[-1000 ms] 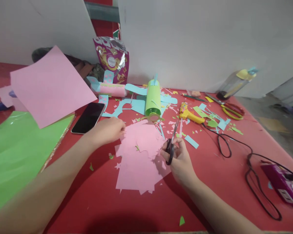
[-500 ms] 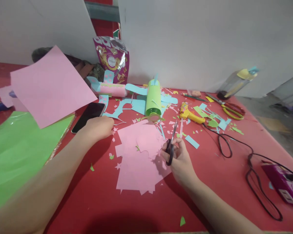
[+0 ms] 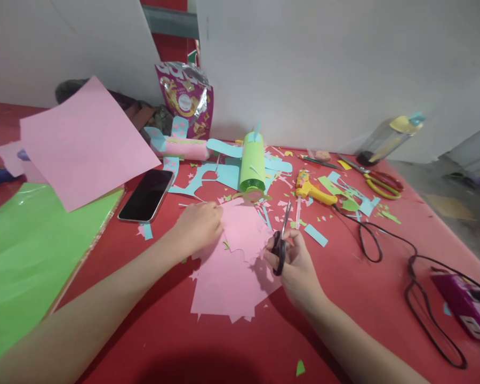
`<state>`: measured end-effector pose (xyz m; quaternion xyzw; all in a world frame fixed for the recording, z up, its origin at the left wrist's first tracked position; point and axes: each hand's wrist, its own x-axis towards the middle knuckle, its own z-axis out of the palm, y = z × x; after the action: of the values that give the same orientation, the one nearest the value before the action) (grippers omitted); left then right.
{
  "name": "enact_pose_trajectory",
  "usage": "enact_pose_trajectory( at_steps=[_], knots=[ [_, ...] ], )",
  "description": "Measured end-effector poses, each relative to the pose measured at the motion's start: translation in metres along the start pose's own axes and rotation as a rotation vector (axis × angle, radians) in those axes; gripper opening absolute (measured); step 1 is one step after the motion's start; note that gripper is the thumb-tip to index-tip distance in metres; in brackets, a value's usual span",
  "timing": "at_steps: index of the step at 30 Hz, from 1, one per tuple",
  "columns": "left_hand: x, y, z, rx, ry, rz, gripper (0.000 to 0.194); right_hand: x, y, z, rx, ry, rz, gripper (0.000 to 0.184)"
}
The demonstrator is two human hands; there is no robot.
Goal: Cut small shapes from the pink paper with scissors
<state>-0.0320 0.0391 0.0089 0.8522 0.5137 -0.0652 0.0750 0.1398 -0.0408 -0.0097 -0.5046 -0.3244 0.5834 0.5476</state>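
Observation:
My right hand holds black-handled scissors with the blades pointing up and away, over the right side of the pink paper. Several pink sheets lie overlapped on the red table, their edges cut ragged. A smaller pink piece with a curved cut edge rests on top. My left hand is closed at the left edge of that piece, fingers curled down. Whatever is between its fingertips is hidden. A green paper tube with blue wing strips stands just beyond the sheets.
A yellow glue gun and its cord lie right, near a purple power box. Red-and-yellow-handled scissors and a bottle are farther back. Left are a phone, a green pack, a large pink sheet and a pink tube.
My left hand has moved right, from beside the phone to the edge of the pink paper, uncovering the phone and a blue scrap. My right hand and the scissors have hardly moved.

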Motion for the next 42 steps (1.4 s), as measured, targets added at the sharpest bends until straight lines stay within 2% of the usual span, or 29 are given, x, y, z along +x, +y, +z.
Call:
enact_pose_trajectory(
  at_steps=[2, 5, 13, 21, 26, 29, 31, 38, 42],
  knots=[
    [0.001, 0.008, 0.008, -0.097, 0.007, 0.064, 0.029, 0.0, 0.0, 0.0, -0.004, -0.001, 0.0, 0.034],
    [0.001, 0.015, 0.019, -0.163, 0.042, 0.082, 0.033, 0.0, -0.001, 0.001, -0.003, -0.006, 0.003, 0.034],
    [0.004, 0.012, 0.031, -0.257, 0.045, 0.035, 0.026, 0.001, 0.002, 0.0, 0.015, -0.022, 0.009, 0.036],
    [0.007, 0.011, 0.034, -0.308, 0.047, -0.003, 0.025, 0.0, 0.001, 0.001, 0.021, -0.014, 0.012, 0.036],
    [0.005, 0.014, 0.029, -0.424, 0.09, -0.036, 0.006, 0.0, 0.001, 0.001, 0.025, -0.013, 0.015, 0.036],
    [0.003, 0.015, 0.021, -0.455, 0.104, -0.032, 0.004, 0.0, 0.002, 0.0, 0.009, -0.013, 0.006, 0.035],
    [0.001, 0.015, 0.015, -0.488, 0.145, -0.039, 0.006, 0.0, 0.002, -0.001, 0.0, -0.014, 0.008, 0.034],
    [-0.003, 0.013, 0.006, -0.423, 0.437, -0.028, 0.011, -0.002, 0.001, 0.0, -0.064, 0.015, -0.023, 0.034],
    [-0.005, 0.015, 0.005, -0.544, 0.505, -0.06, 0.008, -0.001, 0.001, 0.0, -0.066, 0.027, -0.041, 0.035]
  ],
)
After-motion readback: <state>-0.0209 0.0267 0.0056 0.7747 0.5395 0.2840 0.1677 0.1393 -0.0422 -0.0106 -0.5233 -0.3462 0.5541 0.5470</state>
